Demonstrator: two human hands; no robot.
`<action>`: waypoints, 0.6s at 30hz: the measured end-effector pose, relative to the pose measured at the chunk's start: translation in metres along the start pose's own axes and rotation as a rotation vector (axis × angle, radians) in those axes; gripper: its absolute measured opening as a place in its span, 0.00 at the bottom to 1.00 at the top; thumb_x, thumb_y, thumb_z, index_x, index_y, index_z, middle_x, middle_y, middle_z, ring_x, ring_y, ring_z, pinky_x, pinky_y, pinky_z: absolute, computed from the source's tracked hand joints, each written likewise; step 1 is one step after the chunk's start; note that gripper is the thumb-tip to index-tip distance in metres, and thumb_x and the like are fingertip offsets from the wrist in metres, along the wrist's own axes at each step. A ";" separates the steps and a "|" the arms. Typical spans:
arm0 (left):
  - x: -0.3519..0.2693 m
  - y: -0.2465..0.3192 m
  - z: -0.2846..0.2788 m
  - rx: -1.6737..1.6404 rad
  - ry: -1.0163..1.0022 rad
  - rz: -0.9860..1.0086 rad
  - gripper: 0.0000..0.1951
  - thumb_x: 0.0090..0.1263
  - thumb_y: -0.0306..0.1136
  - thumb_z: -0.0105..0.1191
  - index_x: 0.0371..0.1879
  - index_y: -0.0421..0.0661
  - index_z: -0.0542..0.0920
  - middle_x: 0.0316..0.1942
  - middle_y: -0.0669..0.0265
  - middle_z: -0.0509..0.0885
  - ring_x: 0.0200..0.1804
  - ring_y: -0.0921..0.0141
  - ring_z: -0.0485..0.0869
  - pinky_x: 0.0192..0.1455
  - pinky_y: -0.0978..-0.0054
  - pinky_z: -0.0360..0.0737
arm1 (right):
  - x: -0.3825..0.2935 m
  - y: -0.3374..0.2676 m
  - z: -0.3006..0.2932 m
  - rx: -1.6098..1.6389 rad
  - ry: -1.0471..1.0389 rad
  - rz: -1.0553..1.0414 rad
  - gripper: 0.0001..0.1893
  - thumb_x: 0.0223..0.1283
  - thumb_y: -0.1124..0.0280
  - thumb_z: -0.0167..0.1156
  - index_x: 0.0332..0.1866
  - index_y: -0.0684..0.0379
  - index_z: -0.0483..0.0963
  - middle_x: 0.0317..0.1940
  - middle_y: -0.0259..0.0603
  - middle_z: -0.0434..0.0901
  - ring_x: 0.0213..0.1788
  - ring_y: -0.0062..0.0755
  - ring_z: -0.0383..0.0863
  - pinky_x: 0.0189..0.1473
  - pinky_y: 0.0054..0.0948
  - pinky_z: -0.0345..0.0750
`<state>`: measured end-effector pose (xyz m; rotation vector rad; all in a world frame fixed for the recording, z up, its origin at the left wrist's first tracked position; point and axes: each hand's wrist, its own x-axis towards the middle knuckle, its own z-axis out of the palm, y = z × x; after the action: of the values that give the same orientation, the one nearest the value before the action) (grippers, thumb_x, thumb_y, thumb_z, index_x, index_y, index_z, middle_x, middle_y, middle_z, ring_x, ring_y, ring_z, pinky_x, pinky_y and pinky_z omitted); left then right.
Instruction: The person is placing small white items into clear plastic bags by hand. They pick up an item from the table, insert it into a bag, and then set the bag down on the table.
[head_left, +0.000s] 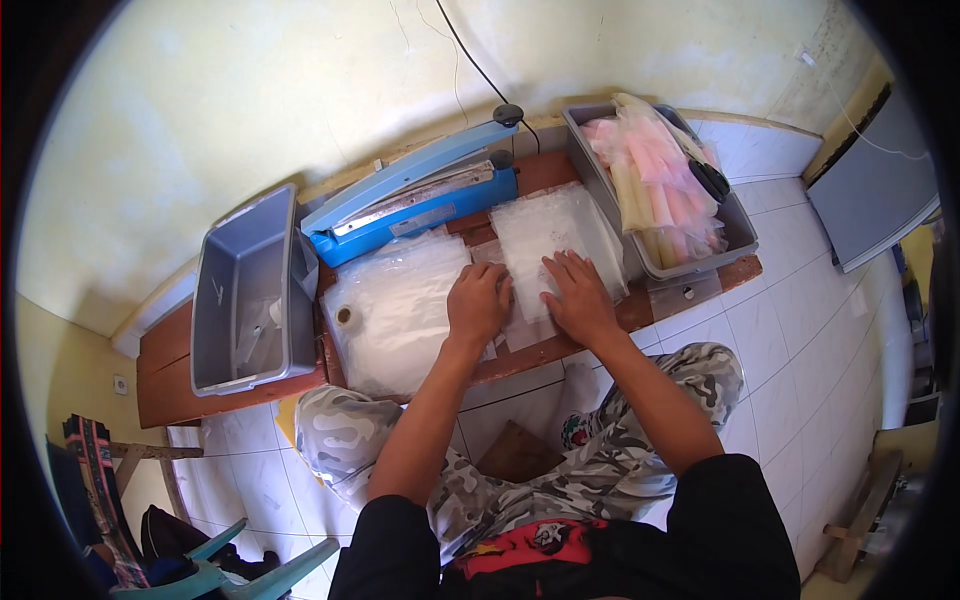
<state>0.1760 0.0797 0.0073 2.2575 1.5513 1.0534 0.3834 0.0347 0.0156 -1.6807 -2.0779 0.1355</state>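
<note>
My right hand (581, 300) rests on a stack of clear plastic bags (555, 221), its fingers spread and the thumb apart. My left hand (478, 304) is curled at the right edge of a larger pile of clear plastic bags (405, 285). Its fingertips hide whether a bag is pinched there. Between the two piles, loose plastic (525, 330) lies flat on the brown wooden bench (641, 311). A small roll (347, 316) sits on the left pile. Just behind the bags stands a blue impulse heat sealer (420, 214), its light-blue arm raised.
At the right, a grey plastic tub (652, 266) holds pink and yellowish filled plastic tubes (660, 180), with black-handled scissors (707, 180) on top. Another grey tub (247, 386), at the left, contains a few small items. A black cable (480, 64) hangs down the wall behind the sealer.
</note>
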 end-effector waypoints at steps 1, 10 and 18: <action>0.000 0.000 -0.001 -0.015 -0.043 0.048 0.11 0.69 0.34 0.68 0.46 0.45 0.89 0.50 0.62 0.88 0.56 0.58 0.86 0.58 0.59 0.84 | -0.001 0.002 0.002 0.000 0.000 -0.001 0.30 0.68 0.63 0.67 0.74 0.56 0.74 0.74 0.51 0.75 0.80 0.54 0.67 0.84 0.52 0.58; -0.005 0.009 0.004 0.039 -0.221 0.211 0.21 0.70 0.40 0.68 0.59 0.46 0.85 0.71 0.57 0.81 0.75 0.55 0.75 0.81 0.51 0.67 | 0.008 0.016 0.008 0.014 0.027 0.035 0.31 0.72 0.63 0.63 0.77 0.62 0.69 0.79 0.60 0.66 0.83 0.61 0.61 0.84 0.53 0.58; -0.002 0.011 0.018 0.067 -0.295 0.241 0.28 0.75 0.48 0.63 0.71 0.48 0.80 0.80 0.53 0.71 0.83 0.53 0.65 0.85 0.47 0.58 | 0.006 0.023 0.010 -0.076 -0.037 0.088 0.29 0.79 0.57 0.56 0.79 0.58 0.68 0.81 0.62 0.62 0.83 0.65 0.60 0.83 0.58 0.58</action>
<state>0.1953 0.0771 -0.0012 2.5555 1.2378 0.6842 0.3998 0.0477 0.0004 -1.8284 -2.0604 0.1177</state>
